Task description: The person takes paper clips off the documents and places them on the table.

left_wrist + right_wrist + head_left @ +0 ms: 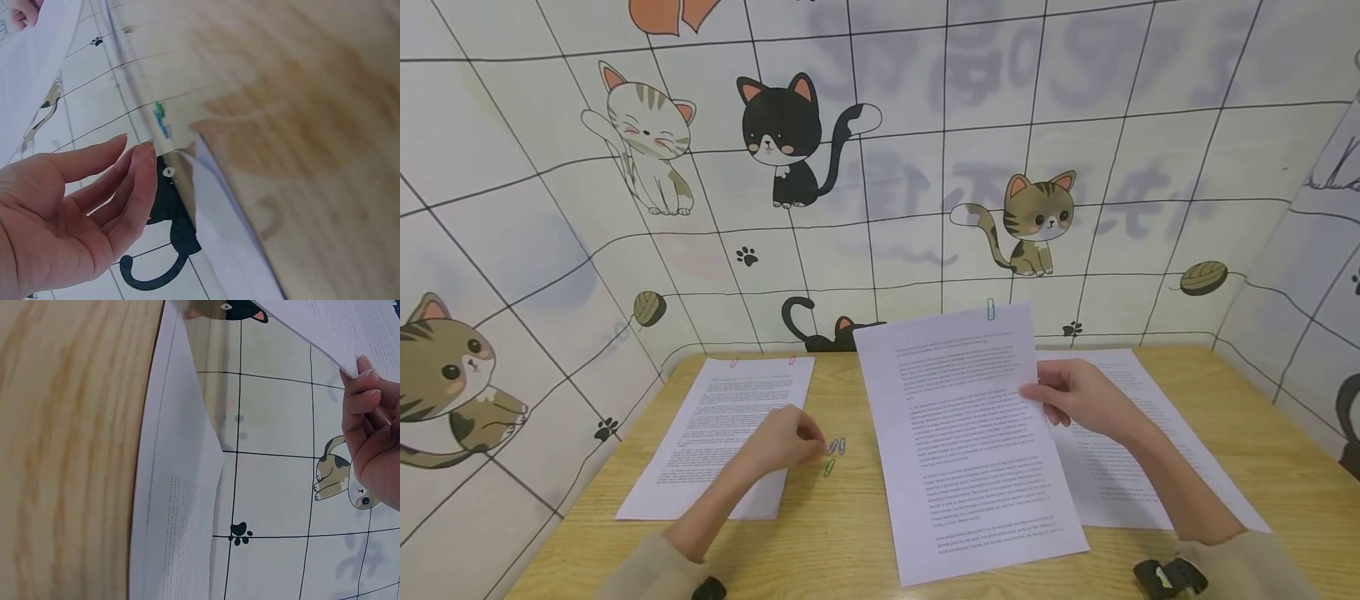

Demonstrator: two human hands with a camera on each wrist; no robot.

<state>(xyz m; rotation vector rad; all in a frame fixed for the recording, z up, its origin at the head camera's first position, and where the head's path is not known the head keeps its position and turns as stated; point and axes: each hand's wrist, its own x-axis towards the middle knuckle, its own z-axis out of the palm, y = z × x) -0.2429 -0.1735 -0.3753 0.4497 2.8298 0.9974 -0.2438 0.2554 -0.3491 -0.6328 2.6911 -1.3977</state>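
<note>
My right hand [1078, 400] pinches the right edge of a printed sheet of paper [962, 450] between thumb and fingers, holding it tilted up above the table. A green paper clip [991, 309] sits on that sheet's top edge. My left hand [782, 442] hovers beside several loose paper clips; its fingers are loosely bent, and a gap shows between thumb and fingertips in the left wrist view. Among those clips are a blue paper clip [842, 446] and a green paper clip [829, 467]. They also appear past the fingertips as blue clips [162, 125] and a green clip [159, 109].
A printed stack [722, 433] lies at the left of the wooden table [831, 542], with red paper clips [734, 363] on its top edge. More printed paper [1150, 467] lies at the right, partly behind the raised sheet and right arm. A cat-patterned wall covering [910, 167] borders the table's back.
</note>
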